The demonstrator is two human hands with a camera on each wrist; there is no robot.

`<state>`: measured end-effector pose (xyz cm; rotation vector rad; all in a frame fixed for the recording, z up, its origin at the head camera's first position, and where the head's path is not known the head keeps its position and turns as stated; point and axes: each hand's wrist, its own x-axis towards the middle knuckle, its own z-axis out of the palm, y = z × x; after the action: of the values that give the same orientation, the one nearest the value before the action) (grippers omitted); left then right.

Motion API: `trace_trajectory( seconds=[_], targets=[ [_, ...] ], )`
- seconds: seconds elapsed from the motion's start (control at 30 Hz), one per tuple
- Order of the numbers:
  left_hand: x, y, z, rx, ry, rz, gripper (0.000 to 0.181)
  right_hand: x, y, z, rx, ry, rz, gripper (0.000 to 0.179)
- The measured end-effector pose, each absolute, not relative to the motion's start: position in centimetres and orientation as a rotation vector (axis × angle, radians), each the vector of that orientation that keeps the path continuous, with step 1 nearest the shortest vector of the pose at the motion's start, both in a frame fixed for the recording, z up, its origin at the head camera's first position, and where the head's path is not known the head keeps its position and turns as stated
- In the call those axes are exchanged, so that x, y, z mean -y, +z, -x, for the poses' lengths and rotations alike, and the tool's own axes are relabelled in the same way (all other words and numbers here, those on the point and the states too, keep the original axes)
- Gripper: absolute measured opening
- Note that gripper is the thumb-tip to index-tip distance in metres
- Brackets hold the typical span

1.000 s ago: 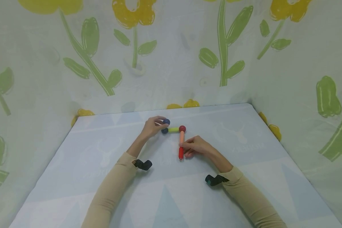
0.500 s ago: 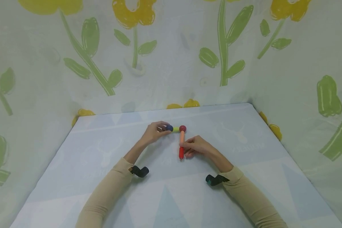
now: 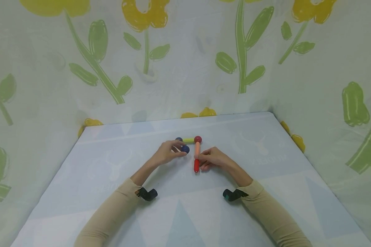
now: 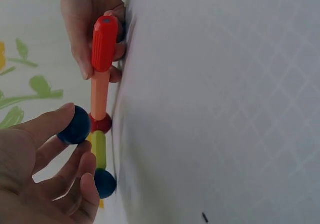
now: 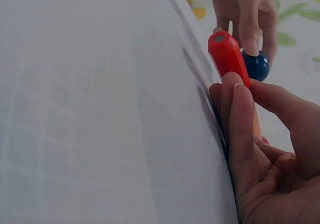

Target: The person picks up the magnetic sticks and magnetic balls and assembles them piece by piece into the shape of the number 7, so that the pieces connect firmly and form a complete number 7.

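My left hand (image 3: pixel 167 153) pinches a blue ball (image 3: pixel 185 149) between thumb and fingers, just left of the orange stick. My right hand (image 3: pixel 214 157) pinches a stick whose near end is red (image 3: pixel 196 166) and whose far part is orange (image 3: pixel 197 148). This stick meets a red ball (image 3: pixel 198 139). From that ball a short yellow-green stick (image 3: pixel 188 140) runs left to a second blue ball (image 4: pixel 105 183), partly behind my left fingers in the head view. The held blue ball looks apart from the sticks in the left wrist view.
These pieces are near the back middle of a pale patterned tabletop (image 3: pixel 250 164). Behind and beside it hang pale walls (image 3: pixel 185 89) printed with yellow flowers and green leaves. A black wrist camera (image 3: pixel 234 195) sits on the right cuff.
Holding the blue ball, my left hand has come from beyond the second blue ball towards me, passing in front of the yellow-green stick's left end. My right hand and the stick stay put.
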<state>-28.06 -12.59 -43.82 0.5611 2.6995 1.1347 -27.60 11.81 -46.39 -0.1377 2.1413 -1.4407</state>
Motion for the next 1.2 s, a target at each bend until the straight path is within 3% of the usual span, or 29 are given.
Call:
trace_trajectory(
  seconds=[1.2],
  targets=[
    [11.7, -44.9, 24.6, -2.594, 1.01, -0.664, 0.038, -11.8, -46.3, 27.5, -2.147, -1.443, 0.13, 0.045]
  ],
)
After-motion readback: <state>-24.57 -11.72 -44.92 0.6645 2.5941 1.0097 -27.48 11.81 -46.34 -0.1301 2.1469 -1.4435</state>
